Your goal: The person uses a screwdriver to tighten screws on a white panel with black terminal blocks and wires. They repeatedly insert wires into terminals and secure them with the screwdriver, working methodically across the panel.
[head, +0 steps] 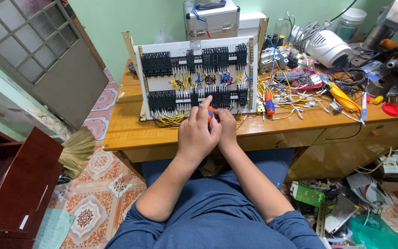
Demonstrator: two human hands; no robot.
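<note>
1. Plainly, from the head view, both hands meet at the near lower edge of the white perforated wiring panel [162,83] propped upright on the wooden desk [130,129].
2. The left hand [198,133] is curled shut around the orange-handled screwdriver [210,114], index finger raised along it; only the handle's tip shows.
3. The right hand [227,127] presses against the left from the right; whether it grips anything I cannot tell.
4. To do this well, I'd judge the tool should stay square to the lower row of black terminal blocks [194,98], with the loose yellow wires [173,119] kept out from under it.
5. A second orange-and-blue screwdriver [269,103] lies just right of the panel.
</note>
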